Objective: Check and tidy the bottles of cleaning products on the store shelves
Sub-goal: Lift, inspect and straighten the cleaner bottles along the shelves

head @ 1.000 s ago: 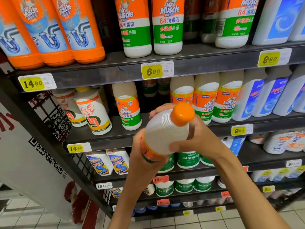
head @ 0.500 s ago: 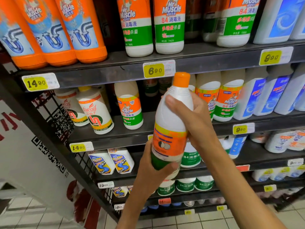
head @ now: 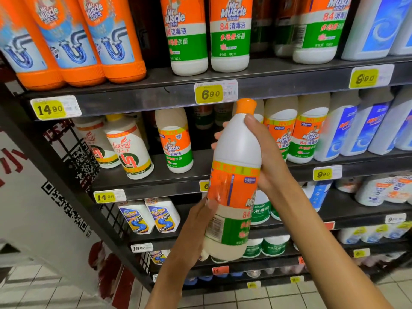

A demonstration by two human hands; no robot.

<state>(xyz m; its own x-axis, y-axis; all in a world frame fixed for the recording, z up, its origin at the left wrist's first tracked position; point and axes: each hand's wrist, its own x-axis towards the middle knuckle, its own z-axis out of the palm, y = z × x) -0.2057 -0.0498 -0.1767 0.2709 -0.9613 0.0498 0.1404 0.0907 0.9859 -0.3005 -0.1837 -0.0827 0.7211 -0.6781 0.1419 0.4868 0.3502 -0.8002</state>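
Right hand (head: pixel 265 159) is clamping the bottle (head: pixel 234 181) shoulder; left hand (head: pixel 196 221) fingers are curling round its base: rigid, likely heavy, slick plastic

Held bottle: a white Mr Muscle bottle (head: pixel 236 175) with an orange cap stood nearly upright in front of the shelves, its label turned partly sideways.
Right hand: the right hand (head: pixel 265 157) gripped the bottle's upper body, thumb near the neck.
Left hand: the left hand (head: pixel 196 221) held the lower part from the left.
Shelf behind: a lone matching bottle (head: pixel 176 141) stood on the second shelf (head: pixel 160 175), beside two Farcent bottles (head: pixel 129 148).
Price tag: a yellow 6.90 tag (head: pixel 210 93) sat just above the cap.
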